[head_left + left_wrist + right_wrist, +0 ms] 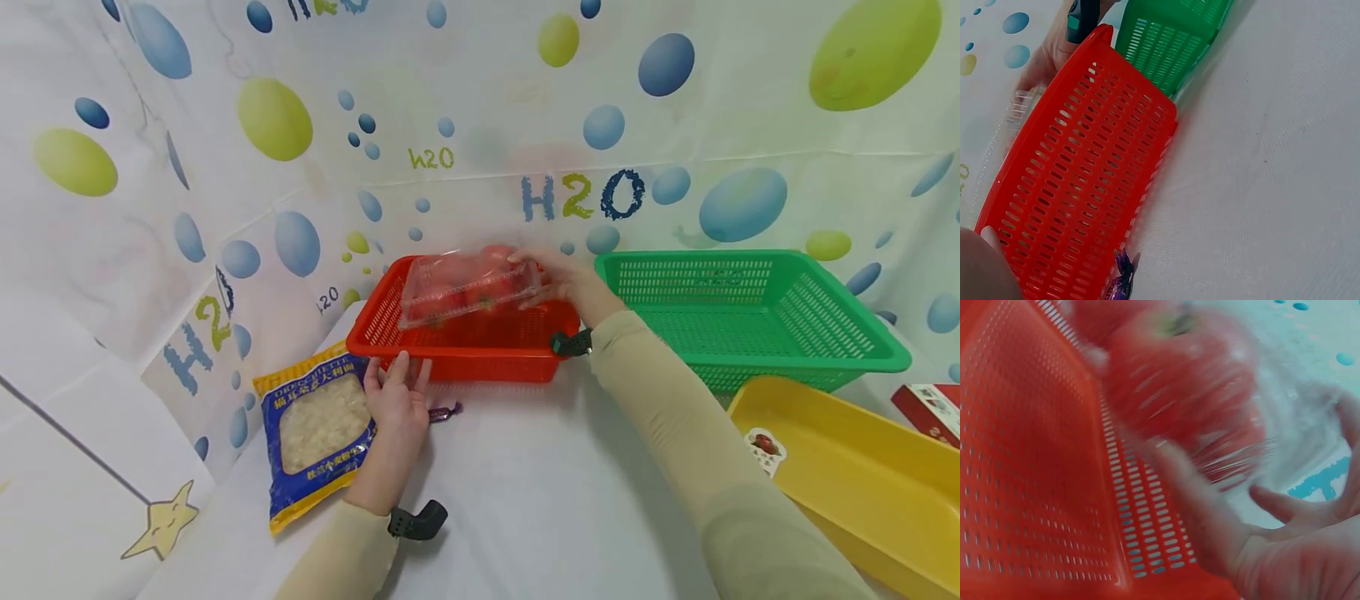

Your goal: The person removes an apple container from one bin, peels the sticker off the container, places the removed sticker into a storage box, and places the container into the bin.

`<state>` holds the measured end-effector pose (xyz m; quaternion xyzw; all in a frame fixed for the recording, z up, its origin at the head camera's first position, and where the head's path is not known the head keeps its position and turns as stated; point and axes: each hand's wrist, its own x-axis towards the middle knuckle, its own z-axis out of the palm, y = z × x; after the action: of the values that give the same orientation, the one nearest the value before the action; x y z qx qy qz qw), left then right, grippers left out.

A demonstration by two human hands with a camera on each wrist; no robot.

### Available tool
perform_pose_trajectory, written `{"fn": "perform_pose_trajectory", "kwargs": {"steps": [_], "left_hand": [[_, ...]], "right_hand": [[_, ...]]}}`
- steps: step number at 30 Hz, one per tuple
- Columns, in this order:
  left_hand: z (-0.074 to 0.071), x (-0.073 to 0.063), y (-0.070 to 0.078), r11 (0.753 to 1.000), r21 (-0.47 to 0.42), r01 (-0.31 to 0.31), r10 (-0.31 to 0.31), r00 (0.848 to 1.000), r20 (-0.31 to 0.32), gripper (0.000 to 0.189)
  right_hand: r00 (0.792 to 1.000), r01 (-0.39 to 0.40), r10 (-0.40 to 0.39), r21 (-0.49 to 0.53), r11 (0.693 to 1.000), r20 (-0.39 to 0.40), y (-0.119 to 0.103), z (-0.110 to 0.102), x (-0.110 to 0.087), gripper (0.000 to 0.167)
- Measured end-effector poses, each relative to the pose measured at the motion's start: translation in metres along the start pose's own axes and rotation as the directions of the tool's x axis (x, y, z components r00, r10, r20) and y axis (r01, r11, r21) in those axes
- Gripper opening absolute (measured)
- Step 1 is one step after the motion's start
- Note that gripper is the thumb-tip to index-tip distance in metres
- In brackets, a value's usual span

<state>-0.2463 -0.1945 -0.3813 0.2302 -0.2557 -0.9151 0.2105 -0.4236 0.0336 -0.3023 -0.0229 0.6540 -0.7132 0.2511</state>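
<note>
In the head view, a clear plastic box of tomatoes [468, 287] is tilted over the red basket [487, 364]. My right hand [558, 283] grips the box by its right end. In the right wrist view, blurred tomatoes [1179, 381] show through the plastic, with the right hand's fingers [1194, 500] against it. My left hand [397, 404] touches the outside of the basket's front wall near the rim, fingers extended. From the left wrist, the basket's slotted wall [1079, 175] fills much of the view and mostly hides the box.
A blue and yellow bag of orecchiette pasta [322, 433] lies left of the left hand. A small purple-wrapped candy [445, 412] is by the red basket. To the right are a green basket [720, 333], a yellow tray [862, 467] and a red and white box [930, 408].
</note>
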Motion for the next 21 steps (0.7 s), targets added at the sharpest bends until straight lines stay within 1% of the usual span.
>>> {"fn": "perform_pose_trajectory", "kwargs": {"steps": [2,6,8,11,14,18,20,21], "left_hand": [[-0.0002,0.0003,-0.0004,1.000,0.006,-0.009,0.009,1.000,-0.006,0.066],[-0.0005,0.0008,-0.0007,1.000,0.021,-0.018,0.019,1.000,-0.014,0.064],[0.0003,0.0014,-0.0008,1.000,0.025,-0.017,0.018,1.000,-0.015,0.063],[0.0004,0.0015,-0.0004,1.000,0.024,-0.008,0.008,1.000,-0.013,0.062],[0.0002,0.0012,0.0003,1.000,0.018,0.000,0.000,1.000,-0.012,0.061],[0.0005,0.0012,0.0009,1.000,0.012,0.008,-0.007,1.000,-0.009,0.061],[0.0005,0.0016,0.0010,1.000,0.016,0.011,-0.011,1.000,-0.005,0.062],[0.0003,0.0020,0.0009,1.000,0.018,0.013,-0.013,1.000,-0.002,0.063]], "right_hand": [[0.999,-0.040,0.041,-0.023,0.999,0.035,0.0019,0.0018,0.0014,0.065],[0.990,-0.121,0.123,-0.034,0.992,0.063,0.0058,0.0040,0.0030,0.068],[0.986,-0.154,0.156,-0.047,0.987,0.064,0.0068,0.0036,0.0022,0.070],[0.981,-0.178,0.183,-0.083,0.981,0.059,0.0080,0.0028,0.0001,0.069],[0.981,-0.177,0.187,-0.167,0.970,0.044,0.0086,0.0026,-0.0024,0.058],[0.978,-0.179,0.200,-0.270,0.946,0.052,0.0086,0.0043,-0.0049,0.030],[0.975,-0.180,0.209,-0.294,0.939,0.071,0.0091,0.0053,-0.0061,0.022],[0.974,-0.183,0.215,-0.298,0.937,0.077,0.0092,0.0061,-0.0070,0.021]]}}
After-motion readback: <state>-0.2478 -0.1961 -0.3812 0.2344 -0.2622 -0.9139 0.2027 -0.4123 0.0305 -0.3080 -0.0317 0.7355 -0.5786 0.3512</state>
